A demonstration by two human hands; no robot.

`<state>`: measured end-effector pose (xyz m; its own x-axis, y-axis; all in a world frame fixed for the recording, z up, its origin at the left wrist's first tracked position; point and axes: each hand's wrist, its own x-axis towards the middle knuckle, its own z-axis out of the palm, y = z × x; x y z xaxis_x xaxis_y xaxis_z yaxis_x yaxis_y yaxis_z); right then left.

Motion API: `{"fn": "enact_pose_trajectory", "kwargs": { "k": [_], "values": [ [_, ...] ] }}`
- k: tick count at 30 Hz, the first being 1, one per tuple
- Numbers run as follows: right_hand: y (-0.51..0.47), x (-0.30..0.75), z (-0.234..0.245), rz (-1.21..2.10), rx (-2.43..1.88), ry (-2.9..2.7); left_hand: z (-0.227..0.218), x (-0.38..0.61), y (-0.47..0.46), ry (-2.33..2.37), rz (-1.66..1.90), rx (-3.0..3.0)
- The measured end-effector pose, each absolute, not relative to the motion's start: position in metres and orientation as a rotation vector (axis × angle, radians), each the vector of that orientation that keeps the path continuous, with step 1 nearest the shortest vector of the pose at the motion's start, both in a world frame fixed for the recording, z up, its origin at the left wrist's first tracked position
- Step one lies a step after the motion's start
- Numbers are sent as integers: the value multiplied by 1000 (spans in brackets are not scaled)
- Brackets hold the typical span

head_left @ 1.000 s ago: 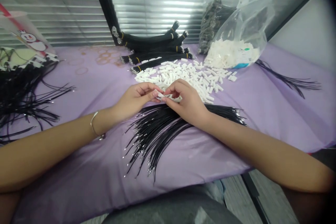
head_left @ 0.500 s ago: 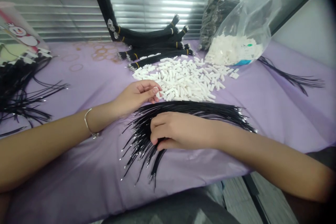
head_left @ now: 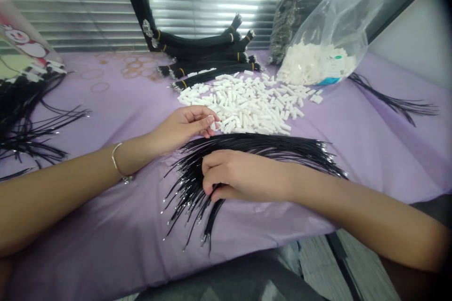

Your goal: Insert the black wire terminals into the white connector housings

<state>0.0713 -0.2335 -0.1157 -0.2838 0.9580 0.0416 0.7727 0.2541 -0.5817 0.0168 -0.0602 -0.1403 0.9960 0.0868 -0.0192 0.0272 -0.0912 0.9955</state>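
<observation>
My left hand point(head_left: 187, 123) is closed in a pinch on a small white plastic connector housing point(head_left: 212, 123), at the near left edge of a heap of similar white housings point(head_left: 252, 103). Below it, my right hand point(head_left: 240, 176) lies over a fanned bundle of black wires point(head_left: 282, 142) with shiny metal terminals at their ends. Its fingers are curled down and closed on some of the wires; the fingertips are partly hidden, so how many they grip cannot be told.
Banded bundles of black wire point(head_left: 205, 59) lie behind the heap. A clear plastic bag point(head_left: 318, 63) of white housings stands back right, near loose wires point(head_left: 395, 101). Rubber bands point(head_left: 139, 68) are back left. At far left, wires with white housings point(head_left: 21, 113) sit beside a snowman-printed container point(head_left: 30, 42).
The view has shifted very slightly. Both hands stay in nearly the same place, with the same grip on the white housing and the wires.
</observation>
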Motion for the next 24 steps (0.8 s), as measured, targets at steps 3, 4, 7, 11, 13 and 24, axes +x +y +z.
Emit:
{"fn": "enact_pose_trajectory", "kwargs": {
  "k": [3,4,7,11,13,24],
  "values": [
    [-235,68,-114,674,-1660,-2184,-141,17,-60,81,44,1659],
    [-235,66,-114,660,-1682,-2212,-141,17,-60,77,45,1658],
    [-236,64,-114,592,-1698,-2227,-142,16,-60,76,45,1652],
    [-234,68,-113,671,-1649,-1941,-140,15,-59,110,73,1641],
    [-234,71,-113,673,-1609,-1824,-137,13,-61,120,109,1645],
    [-233,69,-125,216,-1560,-1852,-122,-17,-79,243,132,1471]
  ]
}}
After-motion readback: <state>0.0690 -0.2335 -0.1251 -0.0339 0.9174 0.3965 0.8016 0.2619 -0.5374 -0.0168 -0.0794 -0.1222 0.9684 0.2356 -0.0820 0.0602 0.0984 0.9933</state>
